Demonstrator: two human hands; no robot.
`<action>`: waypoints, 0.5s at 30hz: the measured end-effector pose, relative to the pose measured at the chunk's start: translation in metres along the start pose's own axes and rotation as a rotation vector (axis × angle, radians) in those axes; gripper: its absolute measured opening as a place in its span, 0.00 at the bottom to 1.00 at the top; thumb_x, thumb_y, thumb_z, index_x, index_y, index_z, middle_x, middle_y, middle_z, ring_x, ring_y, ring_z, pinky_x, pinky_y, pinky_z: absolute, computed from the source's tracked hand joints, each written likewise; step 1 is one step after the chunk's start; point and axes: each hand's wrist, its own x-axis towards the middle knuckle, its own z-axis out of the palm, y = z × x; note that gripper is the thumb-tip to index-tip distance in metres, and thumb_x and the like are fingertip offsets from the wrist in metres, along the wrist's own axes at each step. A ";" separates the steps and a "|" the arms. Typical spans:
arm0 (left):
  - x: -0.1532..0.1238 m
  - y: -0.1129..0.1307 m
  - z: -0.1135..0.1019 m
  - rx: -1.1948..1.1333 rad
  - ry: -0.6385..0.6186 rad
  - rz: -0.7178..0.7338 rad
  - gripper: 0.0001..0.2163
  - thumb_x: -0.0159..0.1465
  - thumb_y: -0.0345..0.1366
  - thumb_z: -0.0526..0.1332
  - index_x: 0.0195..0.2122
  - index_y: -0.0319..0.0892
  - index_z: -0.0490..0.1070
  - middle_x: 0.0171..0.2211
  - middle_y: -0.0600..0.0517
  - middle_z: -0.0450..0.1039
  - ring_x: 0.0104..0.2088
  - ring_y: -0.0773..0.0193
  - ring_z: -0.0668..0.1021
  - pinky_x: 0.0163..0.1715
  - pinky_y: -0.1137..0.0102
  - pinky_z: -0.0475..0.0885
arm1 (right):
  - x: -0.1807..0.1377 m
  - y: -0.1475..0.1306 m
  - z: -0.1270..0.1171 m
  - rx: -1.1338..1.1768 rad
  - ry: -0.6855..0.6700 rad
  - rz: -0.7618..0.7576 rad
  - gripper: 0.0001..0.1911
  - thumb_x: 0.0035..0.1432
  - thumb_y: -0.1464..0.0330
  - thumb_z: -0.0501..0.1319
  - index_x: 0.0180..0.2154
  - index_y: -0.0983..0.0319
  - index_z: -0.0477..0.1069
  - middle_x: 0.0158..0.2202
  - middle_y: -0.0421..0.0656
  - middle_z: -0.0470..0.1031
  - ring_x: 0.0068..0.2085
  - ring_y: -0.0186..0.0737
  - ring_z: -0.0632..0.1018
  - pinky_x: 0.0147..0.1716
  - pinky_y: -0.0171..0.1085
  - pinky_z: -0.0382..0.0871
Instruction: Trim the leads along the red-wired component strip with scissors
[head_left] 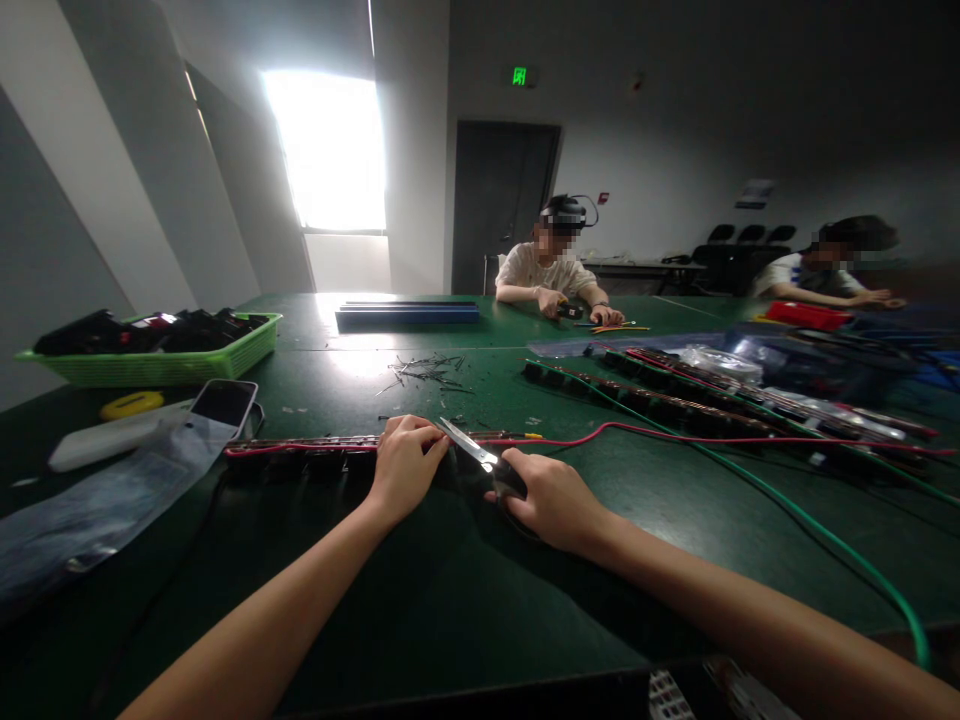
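Note:
A long dark strip (300,447) with blocky black parts and a red wire (645,428) along it lies across the table before me. My left hand (406,462) is over the strip, thumb and fingers pinched together; what is between them is hidden. In my right hand (564,497) is a pair of scissors (471,446), fingers around the dark handles. Their blades point up and left, the tips close beside my left fingertips. A small yellow piece (533,436) shows by the red wire, just beyond the scissors.
Thin dark offcuts (427,371) lie beyond my hands. On the left are a green basket (244,352) of black parts, a phone (223,402) and a plastic bag (142,490). More strips (637,392) and a green wire (810,510) lie right. Two people sit across the table.

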 end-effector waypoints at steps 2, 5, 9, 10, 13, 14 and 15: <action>0.000 0.000 0.000 0.001 0.000 0.002 0.10 0.62 0.42 0.59 0.31 0.48 0.79 0.38 0.51 0.75 0.45 0.56 0.71 0.49 0.61 0.65 | 0.000 0.000 0.000 -0.004 0.002 -0.002 0.15 0.58 0.57 0.59 0.40 0.62 0.66 0.36 0.47 0.76 0.36 0.44 0.75 0.32 0.35 0.58; -0.001 0.000 0.000 -0.002 -0.001 0.002 0.10 0.62 0.42 0.59 0.31 0.47 0.79 0.38 0.51 0.75 0.45 0.56 0.71 0.49 0.61 0.65 | 0.000 0.000 0.000 0.005 0.003 0.004 0.15 0.58 0.57 0.59 0.40 0.61 0.67 0.36 0.47 0.76 0.36 0.45 0.76 0.32 0.35 0.58; -0.001 0.001 -0.001 -0.006 -0.005 -0.005 0.10 0.62 0.42 0.59 0.31 0.47 0.79 0.38 0.51 0.75 0.45 0.56 0.71 0.49 0.61 0.65 | 0.001 0.004 -0.003 0.121 0.045 0.076 0.17 0.60 0.54 0.56 0.41 0.61 0.67 0.33 0.45 0.77 0.33 0.43 0.76 0.29 0.34 0.58; -0.001 0.001 -0.001 -0.005 -0.007 -0.007 0.10 0.62 0.42 0.59 0.31 0.47 0.79 0.38 0.51 0.75 0.45 0.56 0.71 0.49 0.61 0.65 | 0.002 0.005 -0.003 0.160 0.068 0.089 0.18 0.61 0.53 0.55 0.42 0.60 0.67 0.32 0.44 0.77 0.32 0.42 0.76 0.29 0.34 0.59; -0.001 0.001 -0.001 -0.002 -0.005 -0.014 0.10 0.62 0.41 0.59 0.30 0.47 0.79 0.38 0.51 0.75 0.45 0.56 0.70 0.48 0.61 0.65 | 0.003 0.007 -0.004 0.212 0.103 0.076 0.20 0.61 0.52 0.55 0.45 0.60 0.67 0.32 0.44 0.77 0.31 0.42 0.76 0.29 0.34 0.60; -0.001 0.001 -0.001 -0.001 -0.003 -0.016 0.10 0.62 0.41 0.59 0.30 0.47 0.79 0.38 0.51 0.75 0.45 0.56 0.70 0.48 0.61 0.66 | 0.003 0.007 -0.004 0.211 0.100 0.068 0.20 0.60 0.52 0.55 0.45 0.60 0.67 0.32 0.44 0.77 0.30 0.42 0.76 0.28 0.34 0.60; -0.001 0.002 -0.001 0.001 -0.002 -0.017 0.10 0.62 0.41 0.59 0.30 0.47 0.79 0.38 0.51 0.75 0.45 0.56 0.70 0.48 0.61 0.66 | 0.003 0.007 -0.003 0.208 0.094 0.061 0.20 0.60 0.52 0.56 0.45 0.60 0.67 0.32 0.44 0.77 0.30 0.42 0.76 0.28 0.34 0.60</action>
